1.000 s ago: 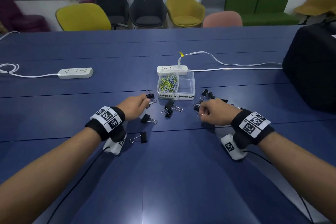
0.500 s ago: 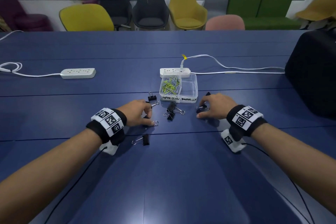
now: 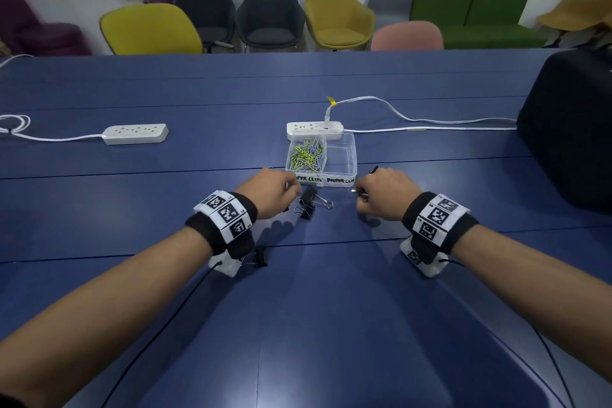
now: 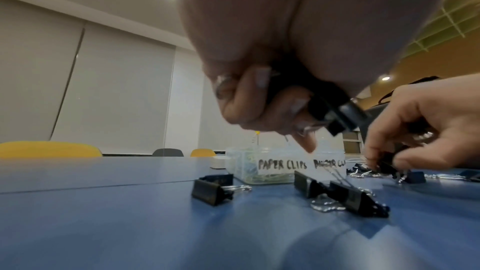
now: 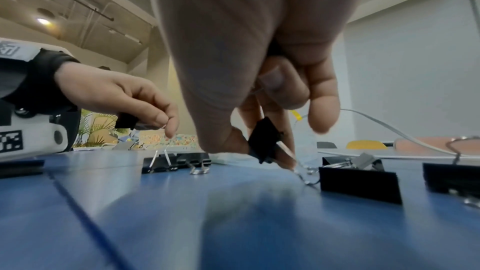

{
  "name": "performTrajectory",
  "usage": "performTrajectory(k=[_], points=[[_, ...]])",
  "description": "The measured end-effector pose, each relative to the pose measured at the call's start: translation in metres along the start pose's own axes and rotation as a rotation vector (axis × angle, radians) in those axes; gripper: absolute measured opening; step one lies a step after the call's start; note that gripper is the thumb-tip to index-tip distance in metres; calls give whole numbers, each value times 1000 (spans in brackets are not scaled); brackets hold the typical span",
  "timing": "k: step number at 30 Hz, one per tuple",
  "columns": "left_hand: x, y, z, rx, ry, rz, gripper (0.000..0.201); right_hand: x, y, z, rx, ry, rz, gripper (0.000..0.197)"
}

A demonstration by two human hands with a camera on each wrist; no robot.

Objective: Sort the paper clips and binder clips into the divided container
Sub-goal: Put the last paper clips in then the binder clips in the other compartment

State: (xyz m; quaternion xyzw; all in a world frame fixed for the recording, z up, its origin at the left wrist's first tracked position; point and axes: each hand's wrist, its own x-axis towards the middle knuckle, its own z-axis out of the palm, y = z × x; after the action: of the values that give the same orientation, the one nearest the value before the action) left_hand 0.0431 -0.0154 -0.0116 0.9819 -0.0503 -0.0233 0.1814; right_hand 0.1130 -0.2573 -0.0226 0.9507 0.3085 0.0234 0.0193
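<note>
Gripping a black binder clip (image 4: 335, 114), left hand (image 3: 271, 192) hovers just before the divided container (image 3: 344, 172) | right hand (image 3: 384, 192) pinches another clip (image 5: 265, 143), apparently lifted | loose clips (image 3: 309, 204) lie between hands on the blue desk (image 3: 331, 325) | paper clips (image 3: 306, 156) fill left compartment | power strip (image 3: 314, 129) touches container's far edge.

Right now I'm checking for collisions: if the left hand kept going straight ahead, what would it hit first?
Probably the near wall of the divided container, at its paper-clip label. The left hand, holding a binder clip, sits just short of it; depth is uncertain.
</note>
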Motion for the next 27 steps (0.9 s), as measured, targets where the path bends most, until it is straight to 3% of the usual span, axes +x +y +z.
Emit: performTrajectory(k=[6,10,16,20,23,25,27], points=[[12,12,4,118,29,-55,36,9,13,-18,400,116,171,22],[16,15,11,184,-51,-37,23,38,11,-33,591,215,243,14],[16,16,-3,57,-143,-41,19,84,7,-20,605,76,297,22],[27,25,-37,-35,-50,-54,19,94,9,-15,585,-99,266,37],[59,33,-59,-63,58,-93,19,97,12,-15,662,46,333,42],[88,41,-67,-112,93,-151,19,100,11,-18,835,69,392,42],[117,50,-69,-129,103,-218,21,102,10,-22,1106,-7,458,41]])
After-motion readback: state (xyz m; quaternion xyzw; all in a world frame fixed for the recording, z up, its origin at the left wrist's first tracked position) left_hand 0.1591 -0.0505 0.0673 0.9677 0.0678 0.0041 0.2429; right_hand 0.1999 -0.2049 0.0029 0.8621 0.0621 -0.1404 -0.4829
